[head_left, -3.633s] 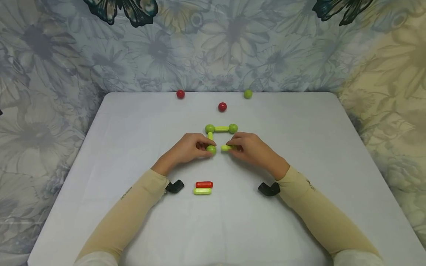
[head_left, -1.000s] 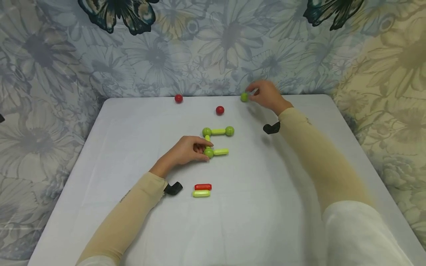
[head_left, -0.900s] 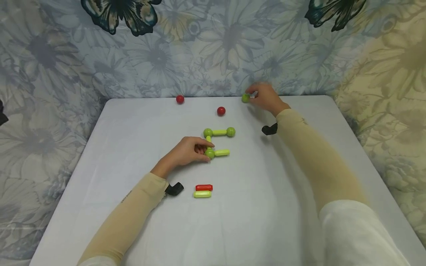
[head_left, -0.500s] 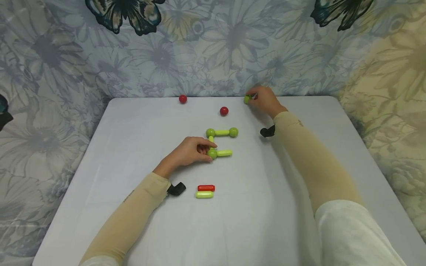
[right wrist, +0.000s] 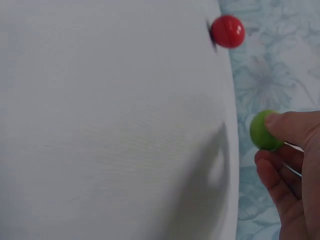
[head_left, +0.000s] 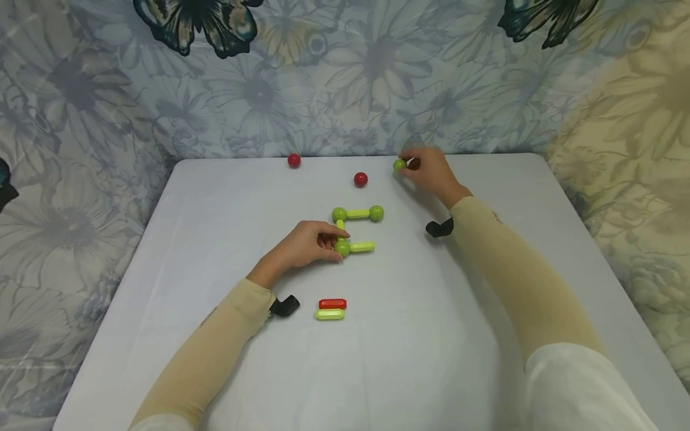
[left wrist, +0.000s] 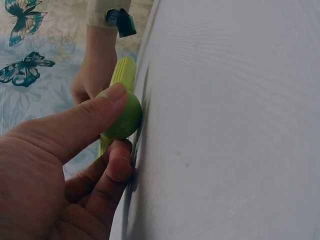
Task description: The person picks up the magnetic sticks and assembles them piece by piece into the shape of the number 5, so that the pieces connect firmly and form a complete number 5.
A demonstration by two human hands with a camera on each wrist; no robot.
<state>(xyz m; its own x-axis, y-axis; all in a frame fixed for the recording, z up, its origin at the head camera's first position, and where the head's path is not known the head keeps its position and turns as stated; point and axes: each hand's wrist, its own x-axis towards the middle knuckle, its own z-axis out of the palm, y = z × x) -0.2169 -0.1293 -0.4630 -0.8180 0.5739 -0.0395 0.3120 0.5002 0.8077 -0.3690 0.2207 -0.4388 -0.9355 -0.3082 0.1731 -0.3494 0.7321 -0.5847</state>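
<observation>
My left hand [head_left: 309,244] pinches the near green ball [left wrist: 127,117] of a joined figure on the table. That figure is made of green balls and yellow-green rods: one rod runs back to a corner ball [head_left: 339,214], another goes right to an end ball [head_left: 376,213]. From the held ball a rod [head_left: 362,246] points right, its far end bare. At the table's back edge my right hand [head_left: 428,170] pinches a loose green ball [right wrist: 264,131] between thumb and fingers. In the right wrist view this ball stands off the table surface, its shadow apart from it.
Two red balls lie at the back, one red ball [head_left: 293,160] by the edge and another red ball [head_left: 360,179] closer in. A red rod [head_left: 332,304] and a yellow-green rod [head_left: 330,314] lie side by side near the front. A patterned cloth [head_left: 345,78] hangs behind the table.
The right hand set its rod against the near ball, went to the back and took hold of the loose green ball, now slightly nearer. The left hand keeps its place.
</observation>
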